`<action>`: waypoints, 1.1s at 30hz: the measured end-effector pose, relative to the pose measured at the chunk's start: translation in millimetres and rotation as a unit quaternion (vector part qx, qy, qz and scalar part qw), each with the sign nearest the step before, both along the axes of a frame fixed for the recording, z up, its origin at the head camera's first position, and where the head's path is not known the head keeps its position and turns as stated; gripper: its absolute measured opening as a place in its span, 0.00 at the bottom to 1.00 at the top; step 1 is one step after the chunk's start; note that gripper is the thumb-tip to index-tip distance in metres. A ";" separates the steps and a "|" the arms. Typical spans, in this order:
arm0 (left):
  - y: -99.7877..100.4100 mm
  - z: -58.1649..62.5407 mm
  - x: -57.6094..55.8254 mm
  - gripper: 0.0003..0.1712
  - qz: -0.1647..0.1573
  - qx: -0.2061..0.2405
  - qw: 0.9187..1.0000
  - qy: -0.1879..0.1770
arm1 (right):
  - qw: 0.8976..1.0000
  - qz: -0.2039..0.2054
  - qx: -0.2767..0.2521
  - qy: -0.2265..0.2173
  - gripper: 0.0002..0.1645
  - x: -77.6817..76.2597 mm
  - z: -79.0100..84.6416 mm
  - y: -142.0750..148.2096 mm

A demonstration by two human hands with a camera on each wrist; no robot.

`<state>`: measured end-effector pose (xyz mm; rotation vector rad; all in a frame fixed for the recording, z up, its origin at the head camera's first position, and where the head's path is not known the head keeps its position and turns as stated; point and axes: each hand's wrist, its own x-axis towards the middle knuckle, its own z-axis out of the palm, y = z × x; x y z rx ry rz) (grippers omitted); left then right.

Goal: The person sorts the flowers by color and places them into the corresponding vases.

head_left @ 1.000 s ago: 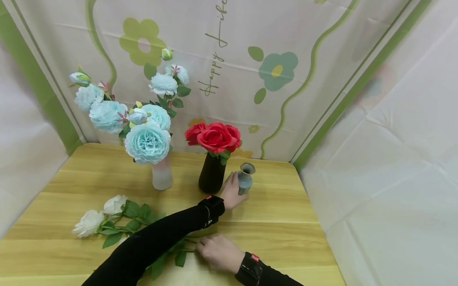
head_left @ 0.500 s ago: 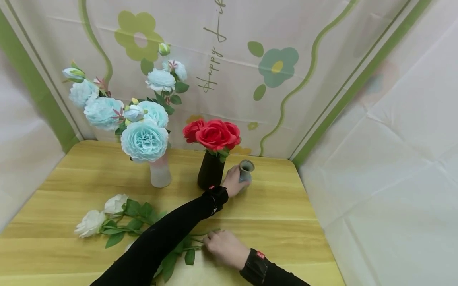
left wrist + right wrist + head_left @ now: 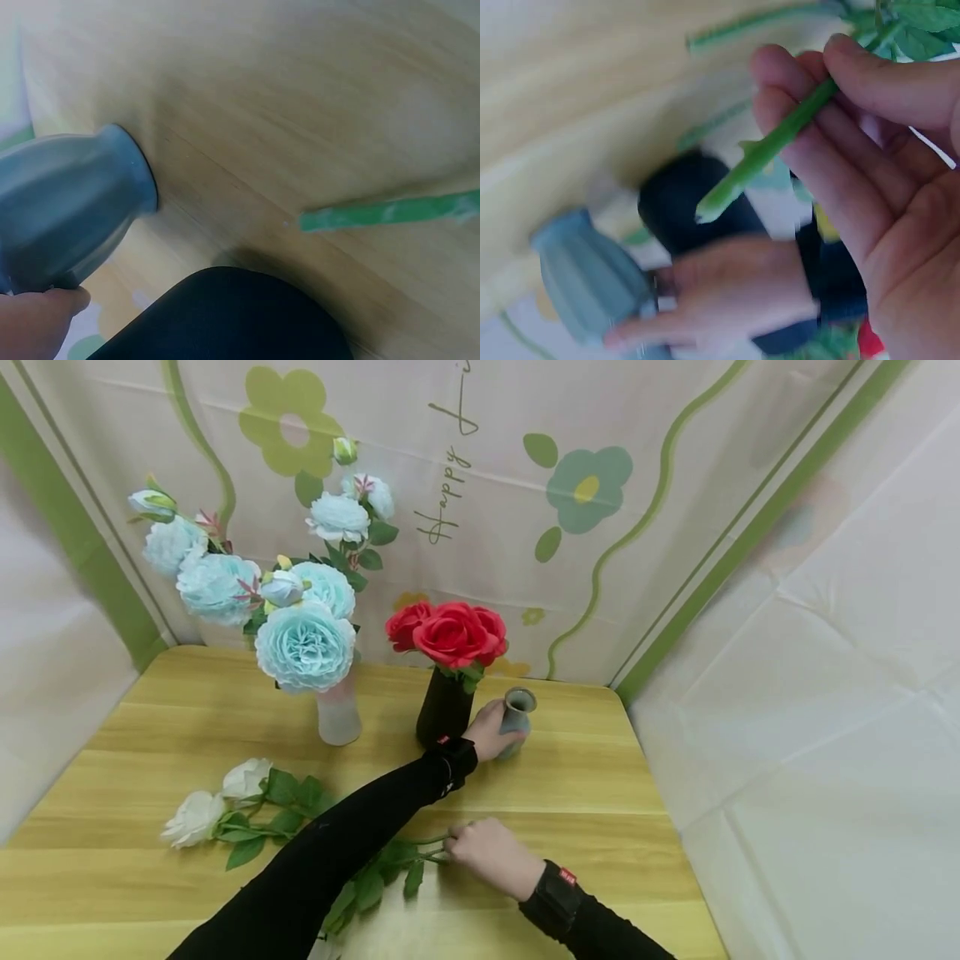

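Frosted white vase (image 3: 339,720) and tapered black vase (image 3: 442,710) look done, but the ribbed grey-blue ceramic vase (image 3: 516,722) beside them, gripped by the left hand (image 3: 491,732), is flowerless, right hand (image 3: 491,853) pinching a green stem (image 3: 761,154).

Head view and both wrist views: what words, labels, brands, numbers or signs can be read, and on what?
"Happy", sideways on the backdrop; the next word is cut off at the top edge.
Left wristband's red tag: too small to read.
Right wristband's red tag: marks too small to read.
Blue-gray vase: no lettering visible.
Wrist views: nothing readable.
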<state>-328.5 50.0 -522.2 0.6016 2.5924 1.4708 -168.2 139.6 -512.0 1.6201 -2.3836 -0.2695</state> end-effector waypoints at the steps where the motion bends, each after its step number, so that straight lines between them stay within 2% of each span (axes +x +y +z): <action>1: -0.1 0.0 -0.2 0.40 0.000 -0.001 1.000 0.003 | 1.000 -0.005 0.000 -0.001 0.12 -1.8 5.8 2.2; 6: -1.0 -2.7 -2.0 0.41 -0.001 -0.006 1.000 0.020 | 0.999 -0.032 0.021 -0.009 0.07 -6.6 32.2 12.9; 10: -1.8 -3.5 -2.2 0.41 -0.004 -0.005 1.000 0.018 | 0.998 -0.053 0.027 -0.032 0.08 -9.1 45.4 21.1; 15: -2.7 -5.9 -2.1 0.41 -0.012 0.002 1.000 0.018 | 0.996 -0.067 0.005 -0.060 0.11 -15.5 55.0 29.8; 25: -2.0 -6.8 -2.1 0.41 -0.013 0.000 1.000 0.023 | 0.996 -0.068 -0.055 -0.027 0.09 -23.4 64.0 40.0; 33: -1.6 -7.2 -1.7 0.41 -0.012 -0.003 0.999 0.033 | 0.995 -0.077 -0.054 -0.019 0.11 -25.4 77.4 45.7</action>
